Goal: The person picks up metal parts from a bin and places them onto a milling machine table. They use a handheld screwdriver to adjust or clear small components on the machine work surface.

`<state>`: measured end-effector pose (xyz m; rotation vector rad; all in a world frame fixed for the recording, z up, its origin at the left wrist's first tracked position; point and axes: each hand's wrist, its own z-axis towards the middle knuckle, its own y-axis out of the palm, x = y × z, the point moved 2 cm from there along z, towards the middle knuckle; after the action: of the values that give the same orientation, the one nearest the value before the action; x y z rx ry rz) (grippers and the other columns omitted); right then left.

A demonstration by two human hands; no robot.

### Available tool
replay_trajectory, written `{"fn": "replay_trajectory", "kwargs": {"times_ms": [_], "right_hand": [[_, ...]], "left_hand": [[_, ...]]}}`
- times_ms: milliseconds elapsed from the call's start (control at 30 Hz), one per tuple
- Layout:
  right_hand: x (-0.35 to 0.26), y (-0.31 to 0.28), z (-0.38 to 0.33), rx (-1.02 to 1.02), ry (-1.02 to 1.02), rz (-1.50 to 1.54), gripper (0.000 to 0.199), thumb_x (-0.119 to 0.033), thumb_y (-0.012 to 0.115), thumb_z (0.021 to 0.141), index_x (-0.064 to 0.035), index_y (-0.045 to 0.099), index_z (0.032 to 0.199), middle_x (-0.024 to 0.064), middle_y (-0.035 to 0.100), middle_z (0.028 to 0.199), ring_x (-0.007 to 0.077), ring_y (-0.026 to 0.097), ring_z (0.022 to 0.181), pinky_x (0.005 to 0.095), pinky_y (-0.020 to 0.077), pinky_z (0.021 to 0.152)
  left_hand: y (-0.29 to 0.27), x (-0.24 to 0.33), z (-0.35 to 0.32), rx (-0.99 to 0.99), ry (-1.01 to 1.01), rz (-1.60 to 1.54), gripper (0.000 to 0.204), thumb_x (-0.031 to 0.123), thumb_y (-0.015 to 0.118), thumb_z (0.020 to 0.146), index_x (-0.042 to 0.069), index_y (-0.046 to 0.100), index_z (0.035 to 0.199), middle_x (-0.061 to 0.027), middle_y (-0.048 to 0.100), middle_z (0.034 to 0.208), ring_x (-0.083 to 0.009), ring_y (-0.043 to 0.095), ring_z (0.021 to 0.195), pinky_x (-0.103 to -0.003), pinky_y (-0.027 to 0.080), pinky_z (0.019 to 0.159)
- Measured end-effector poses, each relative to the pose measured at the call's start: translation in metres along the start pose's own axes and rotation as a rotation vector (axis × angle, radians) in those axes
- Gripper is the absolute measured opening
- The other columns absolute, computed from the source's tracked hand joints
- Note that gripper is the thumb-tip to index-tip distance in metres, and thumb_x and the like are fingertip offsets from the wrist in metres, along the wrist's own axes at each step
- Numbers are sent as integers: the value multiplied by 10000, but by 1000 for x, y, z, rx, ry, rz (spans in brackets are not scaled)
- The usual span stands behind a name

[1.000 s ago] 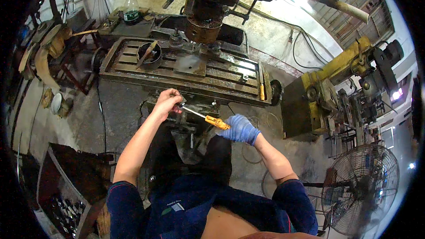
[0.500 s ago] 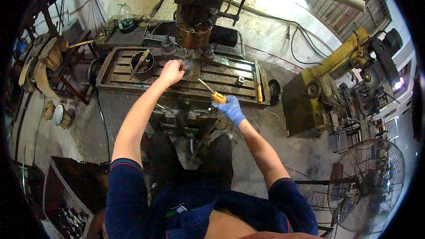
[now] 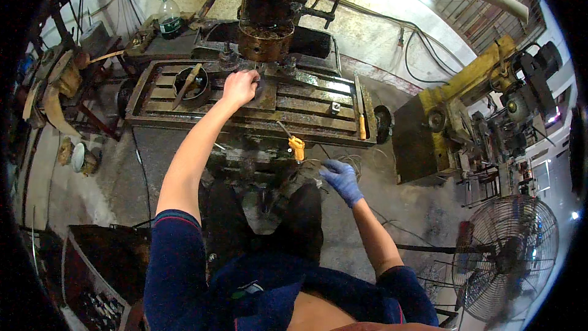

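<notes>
Screwdriver (image 3: 293, 142) just above right fingers (image 3: 329, 169)

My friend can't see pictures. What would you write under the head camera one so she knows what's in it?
Seen from above, a person reaches the bare left hand to a flat metal piece on the slotted steel machine table, under the rusty round milling head. The blue-gloved right hand hangs lower, beside a yellow-handled screwdriver at the table's front edge. A round wire-caged fan stands at right.

The slotted metal worktop (image 3: 306, 107) spans the upper centre of the frame. On it lie a round ring (image 3: 191, 84) at upper left, a small block (image 3: 334, 108) and a wooden-handled file (image 3: 359, 110) at right.
</notes>
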<state>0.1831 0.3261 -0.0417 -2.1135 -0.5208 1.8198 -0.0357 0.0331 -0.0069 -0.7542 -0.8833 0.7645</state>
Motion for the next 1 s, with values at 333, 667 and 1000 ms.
{"fn": "replay_trajectory", "kwargs": {"times_ms": [333, 667, 1000], "right_hand": [[-46, -78, -30, 193, -126, -130, 237, -78, 628, 758, 8, 627, 978, 61, 635, 833, 103, 560, 737, 247, 463, 688], [-288, -198, 10, 849, -899, -81, 320, -143, 546, 830, 32, 556, 1097, 105, 603, 1038, 185, 565, 967, 303, 432, 882], [-322, -224, -15, 304, -1210, 507, 396, -327, 388, 894, 14, 568, 982, 161, 601, 899, 259, 559, 907, 425, 363, 944]], "left_hand": [[22, -4, 11, 113, -53, -2, 252, 199, 623, 733, 89, 592, 957, -137, 610, 898, -321, 593, 808, -421, 474, 685], [17, -8, 12, 140, -268, 103, 263, 247, 625, 740, 30, 536, 859, -158, 620, 698, -345, 616, 697, -444, 490, 627], [25, -1, 20, 134, -282, 59, 280, 276, 629, 738, 35, 540, 850, -158, 623, 712, -341, 619, 702, -442, 492, 630]]}}
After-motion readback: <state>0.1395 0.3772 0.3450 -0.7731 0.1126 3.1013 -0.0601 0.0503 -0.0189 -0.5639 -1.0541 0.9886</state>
